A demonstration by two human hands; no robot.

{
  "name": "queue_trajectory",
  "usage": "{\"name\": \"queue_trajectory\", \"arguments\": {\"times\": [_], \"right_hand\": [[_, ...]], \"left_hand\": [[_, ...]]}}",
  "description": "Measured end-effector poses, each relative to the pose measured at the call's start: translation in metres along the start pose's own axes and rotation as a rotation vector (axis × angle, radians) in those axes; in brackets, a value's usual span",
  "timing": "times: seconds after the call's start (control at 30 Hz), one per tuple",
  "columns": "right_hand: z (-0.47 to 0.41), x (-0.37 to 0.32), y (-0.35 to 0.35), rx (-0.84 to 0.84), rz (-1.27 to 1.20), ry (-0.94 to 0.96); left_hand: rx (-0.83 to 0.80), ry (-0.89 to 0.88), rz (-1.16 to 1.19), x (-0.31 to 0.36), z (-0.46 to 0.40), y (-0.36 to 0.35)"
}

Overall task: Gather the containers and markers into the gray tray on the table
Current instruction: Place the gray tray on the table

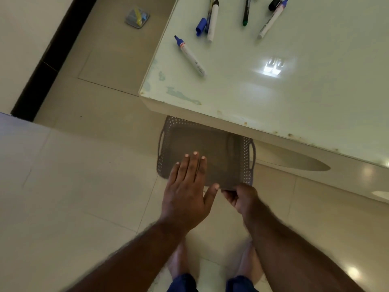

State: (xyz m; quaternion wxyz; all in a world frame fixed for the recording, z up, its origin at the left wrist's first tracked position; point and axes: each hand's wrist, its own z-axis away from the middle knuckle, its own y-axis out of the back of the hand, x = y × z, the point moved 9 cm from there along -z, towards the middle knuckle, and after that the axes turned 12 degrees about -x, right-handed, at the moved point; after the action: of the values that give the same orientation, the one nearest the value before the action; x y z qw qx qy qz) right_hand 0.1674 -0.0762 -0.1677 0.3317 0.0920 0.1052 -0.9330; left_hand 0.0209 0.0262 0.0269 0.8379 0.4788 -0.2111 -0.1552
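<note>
The gray perforated plastic tray is below the near edge of the glossy white table, right hand pinching its near rim, left hand flat and open above it, markers lying beyond on the tabletop.

Glossy beige floor tiles, black skirting, pale glass-topped table with light glare.

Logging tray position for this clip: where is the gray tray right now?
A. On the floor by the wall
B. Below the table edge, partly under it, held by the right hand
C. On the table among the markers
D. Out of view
B: the tray shows beneath the table edge, the right hand gripping its near rim.
</note>
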Motion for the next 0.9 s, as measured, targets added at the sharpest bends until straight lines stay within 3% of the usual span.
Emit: {"name": "queue_trajectory", "arguments": {"times": [0.27,0.57,0.77,0.9], "right_hand": [[0.096,0.038,-0.016,-0.035,0.329,-0.182],[0.19,0.021,-0.056,-0.247,0.765,-0.326],[0.239,-0.016,-0.095,-0.493,0.83,-0.207],[0.264,-0.061,-0.111,-0.547,0.776,-0.057]], "left_hand": [[0.076,0.037,-0.018,-0.006,0.036,0.084],[0.187,0.144,-0.084,-0.033,0.046,0.21],[0.192,0.173,-0.165,-0.029,0.041,0.276],[0.211,0.159,-0.177,-0.017,0.036,0.304]]}}
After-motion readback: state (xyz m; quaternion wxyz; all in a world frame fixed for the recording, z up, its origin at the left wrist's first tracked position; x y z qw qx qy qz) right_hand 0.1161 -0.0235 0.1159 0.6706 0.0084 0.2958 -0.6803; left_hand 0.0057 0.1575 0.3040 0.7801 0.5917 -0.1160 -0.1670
